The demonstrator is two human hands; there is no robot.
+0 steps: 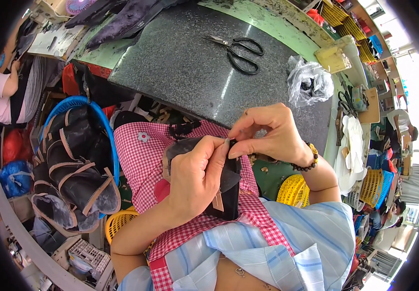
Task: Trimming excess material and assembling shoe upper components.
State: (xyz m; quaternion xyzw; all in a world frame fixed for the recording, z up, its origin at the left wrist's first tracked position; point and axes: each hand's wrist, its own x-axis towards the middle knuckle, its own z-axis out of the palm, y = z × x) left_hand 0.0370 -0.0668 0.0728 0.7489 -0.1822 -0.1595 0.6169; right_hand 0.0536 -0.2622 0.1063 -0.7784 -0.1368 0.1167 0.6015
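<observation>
A polished dark granite slab (pixel 190 63) on a green-edged bench carries black-handled scissors (pixel 238 51) and a crumpled clear plastic bag (pixel 308 82); a blue plastic basket (pixel 76 103) of dark shoe uppers stands to the worker's left in a crowded workshop. Over a red-and-white checked apron (pixel 136 155), the left hand (pixel 197 177) grips a dark fabric shoe piece with tan trim (pixel 226 186), fingers curled round it. The right hand (pixel 267 133) pinches its top edge, thumb and forefinger pressed together. Most of the piece is hidden behind the left hand.
</observation>
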